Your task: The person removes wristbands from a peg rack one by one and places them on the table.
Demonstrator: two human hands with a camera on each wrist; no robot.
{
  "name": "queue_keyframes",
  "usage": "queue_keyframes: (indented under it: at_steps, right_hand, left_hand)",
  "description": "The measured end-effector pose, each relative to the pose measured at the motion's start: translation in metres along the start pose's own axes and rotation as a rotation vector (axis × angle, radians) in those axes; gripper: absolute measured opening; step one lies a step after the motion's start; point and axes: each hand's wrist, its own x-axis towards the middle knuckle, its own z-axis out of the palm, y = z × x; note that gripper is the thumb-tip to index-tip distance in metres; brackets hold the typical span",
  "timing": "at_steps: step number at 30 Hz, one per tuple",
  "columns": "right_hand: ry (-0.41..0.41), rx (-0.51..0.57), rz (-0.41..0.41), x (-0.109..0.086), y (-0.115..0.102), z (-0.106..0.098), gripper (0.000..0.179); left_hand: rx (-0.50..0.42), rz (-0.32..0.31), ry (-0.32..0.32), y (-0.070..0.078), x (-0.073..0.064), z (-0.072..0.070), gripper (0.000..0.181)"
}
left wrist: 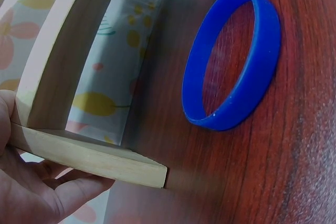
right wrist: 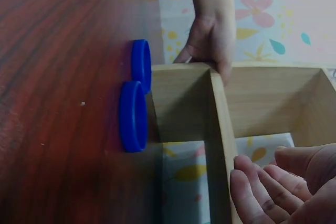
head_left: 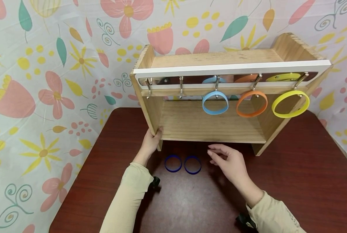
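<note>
The left hand (head_left: 151,142) grips the shelf (head_left: 211,123), three rings (head_left: 250,115) on its hooks (head_left: 181,87); the right hand (head_left: 230,163), fingers loosely bent, hovers near two bands (head_left: 193,173).

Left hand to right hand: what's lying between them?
A blue ring and a second blue ring, side by side on the tabletop; visible in head view.

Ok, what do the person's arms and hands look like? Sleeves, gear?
Left hand and right hand are bare, no gloves. Left sleeve and right sleeve are long, pale cream; the right shows small grey markings along the forearm. A small black device sits by each cuff: left device, right device.
</note>
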Motion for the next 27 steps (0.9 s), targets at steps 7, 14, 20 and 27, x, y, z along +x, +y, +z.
queue_keyframes:
  at_steps: [7, 14, 20, 27]
  right_hand:
    - [0.021, 0.047, -0.033, 0.006, -0.007, -0.008, 0.021]
    - [0.021, 0.052, -0.065, 0.011, -0.016, -0.018, 0.024]
    - [0.036, 0.082, -0.093, 0.014, -0.026, -0.024, 0.026]
    - [0.058, 0.129, -0.106, 0.017, -0.038, -0.030, 0.028]
  left_hand:
    - [-0.008, 0.003, -0.006, -0.002, 0.000, 0.000, 0.043]
    - [0.004, 0.010, 0.000, 0.000, -0.001, 0.000, 0.040]
    - [-0.011, 0.019, -0.007, -0.001, -0.001, 0.000, 0.044]
    - [-0.004, 0.001, -0.027, 0.018, -0.009, -0.002, 0.043]
